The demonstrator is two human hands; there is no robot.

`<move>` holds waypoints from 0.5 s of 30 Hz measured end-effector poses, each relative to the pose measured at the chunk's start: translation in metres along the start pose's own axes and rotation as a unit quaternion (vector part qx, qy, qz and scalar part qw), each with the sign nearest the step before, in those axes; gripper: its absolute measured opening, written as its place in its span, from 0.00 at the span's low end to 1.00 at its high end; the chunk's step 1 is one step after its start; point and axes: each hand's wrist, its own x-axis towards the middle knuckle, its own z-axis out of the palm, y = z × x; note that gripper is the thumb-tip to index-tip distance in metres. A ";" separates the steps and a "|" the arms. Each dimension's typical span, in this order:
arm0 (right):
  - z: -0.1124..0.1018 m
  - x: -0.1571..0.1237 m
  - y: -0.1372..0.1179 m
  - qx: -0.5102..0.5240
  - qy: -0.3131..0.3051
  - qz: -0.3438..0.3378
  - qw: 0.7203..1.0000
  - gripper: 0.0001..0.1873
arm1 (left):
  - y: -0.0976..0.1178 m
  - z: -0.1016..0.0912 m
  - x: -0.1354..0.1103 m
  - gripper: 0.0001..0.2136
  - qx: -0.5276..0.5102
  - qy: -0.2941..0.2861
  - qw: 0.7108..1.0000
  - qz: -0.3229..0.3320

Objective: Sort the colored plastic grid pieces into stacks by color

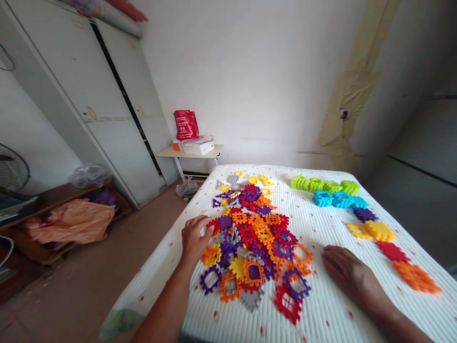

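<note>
A heap of plastic interlocking building tiles point(264, 233) in red, orange, purple, yellow and grey lies on a white spotted bed cover point(164, 286). My left hand point(194, 238) is at the heap's left edge, its thumb and forefinger closed around the edge of a red building tile point(214, 226). Some of its fingers are hidden behind the hand. To the right of the heap, my right hand point(352, 274) lies palm down on the cover, fingers stretched out, with no tile visible in it. Close to it are an orange frame tile point(303, 247) and a purple one point(297, 295).
Sorted tiles line the right side: green stacks point(324, 185), blue stacks point(339, 199), a purple group point(365, 214), yellow point(380, 230), red point(392, 251) and orange point(417, 277). Beyond the bed, a small table point(167, 152) bears a red bag point(186, 125). Cabinets point(85, 90) stand left.
</note>
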 end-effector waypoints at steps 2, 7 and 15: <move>0.000 0.000 0.001 0.004 -0.005 0.006 1.000 0.14 | 0.018 -0.004 0.014 0.12 0.037 -0.035 0.998 0.027; 0.003 -0.001 0.005 -0.003 -0.003 0.006 1.000 0.15 | 0.058 0.001 0.052 0.16 0.093 -0.214 0.969 0.075; 0.001 0.000 0.001 0.010 -0.009 0.010 1.000 0.12 | 0.067 0.022 0.073 0.19 0.113 -0.301 0.944 0.076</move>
